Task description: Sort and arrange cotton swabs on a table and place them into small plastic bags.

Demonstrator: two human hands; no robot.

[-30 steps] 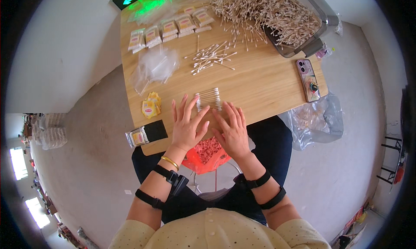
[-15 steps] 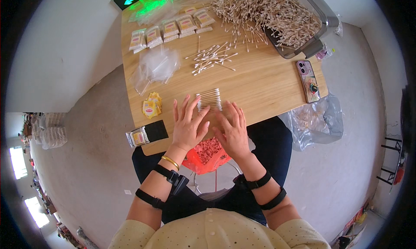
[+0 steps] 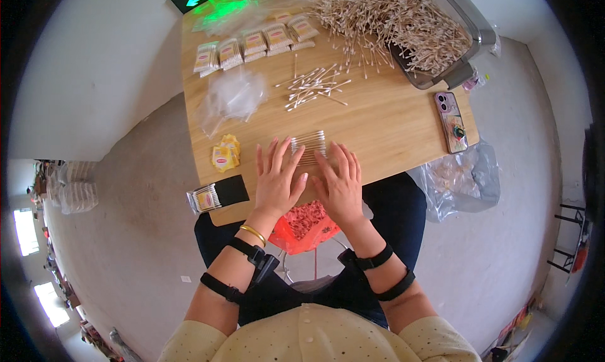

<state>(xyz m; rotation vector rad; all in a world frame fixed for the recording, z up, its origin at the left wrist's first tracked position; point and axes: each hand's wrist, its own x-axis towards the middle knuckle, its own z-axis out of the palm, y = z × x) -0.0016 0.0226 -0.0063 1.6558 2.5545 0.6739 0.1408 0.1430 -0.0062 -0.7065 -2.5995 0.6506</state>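
Observation:
Several cotton swabs lie side by side in a neat row (image 3: 309, 146) on the table, between my hands. My left hand (image 3: 275, 179) rests at the row's left end, fingers spread, with fingertips against the swab tips. At the other end is my right hand (image 3: 342, 185), also open, its index fingertip touching the swabs. Neither hand grips anything. Beyond the row lies a loose, crisscrossed heap of swabs (image 3: 313, 87). Left of my left hand are yellow printed cards (image 3: 225, 154) and a filled swab pack (image 3: 205, 199) beside a black rectangular piece (image 3: 232, 189).
A grey bin (image 3: 484, 37) spills a big mass of swabs (image 3: 403, 31) at the back right. Filled packs (image 3: 254, 44) line the back left, near transparent bags (image 3: 234, 94). A phone (image 3: 450, 122) lies at the right edge. A red bag (image 3: 305, 226) hangs below the front edge.
My right index finger has moved slightly up along the right end of the row. The left fingertips have shifted a little toward the left end. The whole view has shifted slightly.

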